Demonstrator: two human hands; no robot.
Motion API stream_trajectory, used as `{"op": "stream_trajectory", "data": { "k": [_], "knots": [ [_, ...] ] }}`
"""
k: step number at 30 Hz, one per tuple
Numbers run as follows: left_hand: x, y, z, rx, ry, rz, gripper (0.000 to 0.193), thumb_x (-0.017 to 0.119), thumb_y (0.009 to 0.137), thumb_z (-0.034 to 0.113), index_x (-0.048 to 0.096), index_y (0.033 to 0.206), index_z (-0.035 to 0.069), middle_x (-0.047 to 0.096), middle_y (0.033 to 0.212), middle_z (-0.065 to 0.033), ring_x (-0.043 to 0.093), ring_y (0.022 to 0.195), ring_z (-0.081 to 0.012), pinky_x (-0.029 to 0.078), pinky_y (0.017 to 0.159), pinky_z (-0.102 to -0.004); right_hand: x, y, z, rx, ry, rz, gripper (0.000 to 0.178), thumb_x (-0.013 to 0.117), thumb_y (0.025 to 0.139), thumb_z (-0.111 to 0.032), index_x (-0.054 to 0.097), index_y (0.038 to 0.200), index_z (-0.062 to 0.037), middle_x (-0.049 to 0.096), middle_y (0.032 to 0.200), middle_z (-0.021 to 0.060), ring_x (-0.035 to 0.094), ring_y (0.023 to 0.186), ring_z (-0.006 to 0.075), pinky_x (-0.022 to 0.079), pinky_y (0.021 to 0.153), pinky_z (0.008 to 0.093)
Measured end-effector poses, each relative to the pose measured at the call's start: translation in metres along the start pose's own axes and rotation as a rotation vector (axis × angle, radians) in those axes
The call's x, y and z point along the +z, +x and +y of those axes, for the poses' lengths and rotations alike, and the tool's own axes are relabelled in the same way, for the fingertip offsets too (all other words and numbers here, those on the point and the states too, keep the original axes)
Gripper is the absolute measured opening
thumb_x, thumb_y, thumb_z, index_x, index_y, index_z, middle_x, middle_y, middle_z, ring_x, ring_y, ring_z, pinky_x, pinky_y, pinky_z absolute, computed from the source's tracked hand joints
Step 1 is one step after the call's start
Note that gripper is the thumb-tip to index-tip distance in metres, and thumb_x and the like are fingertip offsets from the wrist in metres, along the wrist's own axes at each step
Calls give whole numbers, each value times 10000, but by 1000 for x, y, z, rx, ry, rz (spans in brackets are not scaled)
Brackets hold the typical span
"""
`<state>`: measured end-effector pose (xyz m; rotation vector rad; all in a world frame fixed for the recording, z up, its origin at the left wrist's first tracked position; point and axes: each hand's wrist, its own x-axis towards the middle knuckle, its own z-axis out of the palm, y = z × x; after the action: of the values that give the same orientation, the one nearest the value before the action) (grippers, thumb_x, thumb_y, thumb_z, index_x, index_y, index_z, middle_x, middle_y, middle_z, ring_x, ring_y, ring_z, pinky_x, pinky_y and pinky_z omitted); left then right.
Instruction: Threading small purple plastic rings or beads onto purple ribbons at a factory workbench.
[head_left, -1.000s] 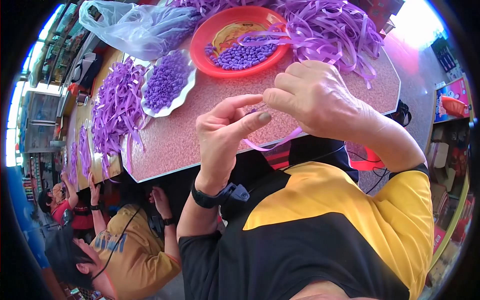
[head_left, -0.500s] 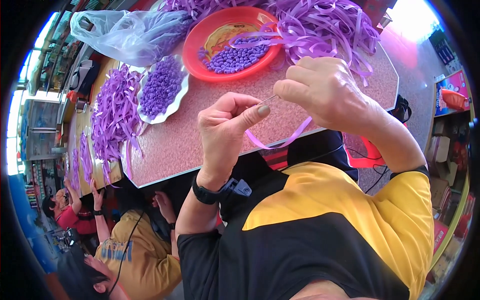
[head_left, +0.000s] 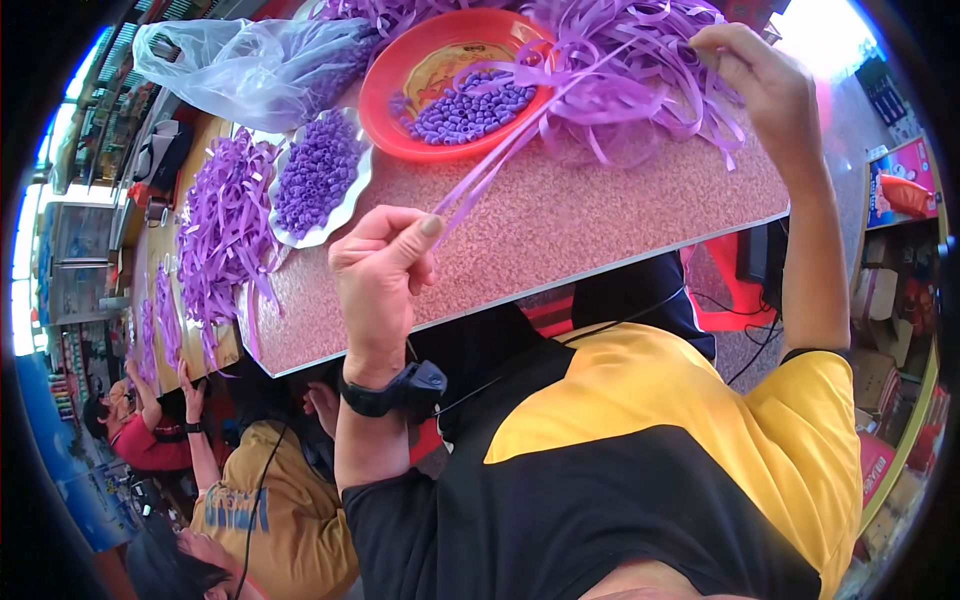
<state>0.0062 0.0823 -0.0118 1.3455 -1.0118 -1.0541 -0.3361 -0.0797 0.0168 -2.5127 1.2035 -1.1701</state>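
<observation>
My left hand [head_left: 385, 275] is closed, thumb and forefinger pinching a purple ribbon [head_left: 500, 160] over the table's near part. From there the ribbon runs taut in two strands up and right, past the red plate, toward my right hand [head_left: 765, 95]. That hand is raised at the far right, thumb and fingertips pinched together; what lies between them is too small to make out. Purple beads [head_left: 470, 110] lie in the red plate [head_left: 385, 130]. A heap of loose purple ribbons [head_left: 640, 100] covers the table's back right, beneath the stretched one.
More purple beads [head_left: 318, 175] fill a white scalloped dish [head_left: 350, 205] on the left. Beside it, a bunch of ribbons [head_left: 225, 220] hangs over the edge. A clear plastic bag [head_left: 230, 70] lies behind. Two other people sit at the left, one in a brown top [head_left: 280, 500].
My hands have moved apart: the right one up and right, the left slightly left and down. The ribbon, a slack loop before, is drawn straight. The thin needle between my fingertips no longer shows.
</observation>
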Motion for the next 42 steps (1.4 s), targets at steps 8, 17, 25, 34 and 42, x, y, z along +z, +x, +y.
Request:
{"op": "stream_trajectory", "data": {
  "k": [8,17,25,34,42],
  "knots": [
    [21,11,25,-7,-389,-136,261,589,997,236,643,969,-18,630,725,-88,626,594,-185,434,479,-264,22,15,-64,129,1352,-356,92,590,930,-55,672,931,-14,645,839,47,587,679,84,435,556,207],
    [-21,38,114,252,-240,-185,326,611,986,314,651,966,-9,470,615,19,380,469,-58,271,413,-207,73,28,-56,312,1114,-663,149,566,931,-88,660,1036,-41,659,799,26,534,592,31,358,497,168],
    [-154,90,158,436,316,429,230,697,936,205,666,956,-21,374,609,98,274,477,0,164,426,-190,65,45,10,149,597,-338,98,570,963,-75,640,982,-11,555,757,-43,443,624,50,360,581,209],
    [-185,123,147,545,574,391,141,733,904,155,731,970,31,449,646,114,322,525,18,208,462,-172,66,56,3,-176,291,-315,112,537,930,-20,597,1012,28,622,828,80,614,791,127,457,733,239],
    [-301,124,155,626,1157,758,161,708,896,205,757,960,66,704,827,5,575,682,-62,464,644,-232,48,40,89,156,251,-244,155,552,995,-89,650,1066,9,635,942,14,567,853,97,453,771,256]
  ]
}}
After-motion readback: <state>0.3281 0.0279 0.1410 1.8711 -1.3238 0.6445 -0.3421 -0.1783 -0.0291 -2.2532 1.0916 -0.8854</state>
